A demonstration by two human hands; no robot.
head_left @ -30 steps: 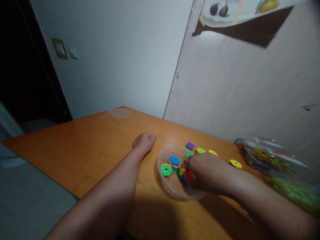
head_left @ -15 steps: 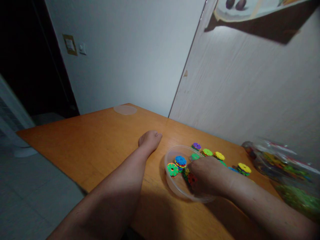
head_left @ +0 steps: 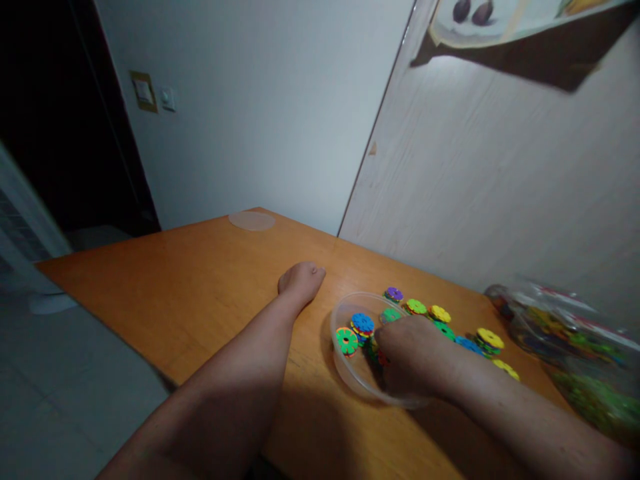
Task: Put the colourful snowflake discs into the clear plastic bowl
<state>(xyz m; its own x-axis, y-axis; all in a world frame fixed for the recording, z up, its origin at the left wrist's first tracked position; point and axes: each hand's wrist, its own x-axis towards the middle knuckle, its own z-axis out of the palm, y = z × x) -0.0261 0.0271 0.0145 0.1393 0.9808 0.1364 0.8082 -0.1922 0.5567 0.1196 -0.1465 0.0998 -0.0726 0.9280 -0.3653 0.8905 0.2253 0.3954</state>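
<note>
My left hand [head_left: 301,280] rests on the table as a fist, left of the clear plastic tub [head_left: 345,373]; nothing shows in it. My right hand [head_left: 410,353] reaches into the tub with curled fingers around a stack of notched plastic flower discs [head_left: 383,358], mostly hidden beneath the hand. Also in the tub are a stack topped by a blue disc [head_left: 363,324] and a green disc [head_left: 347,341] with an orange one under it. Through the far wall of the tub shows a green disc [head_left: 391,315].
Behind and right of the tub stand disc stacks topped in purple [head_left: 394,293], lime green [head_left: 415,307], yellow [head_left: 489,339] and blue [head_left: 469,344]. Plastic bags of coloured pieces [head_left: 575,333] lie at the right. A clear round lid [head_left: 252,221] lies at the table's far corner.
My right hand has shifted slightly within the tub and covers more of the red disc. My left fist stays put. The view has moved a little.
</note>
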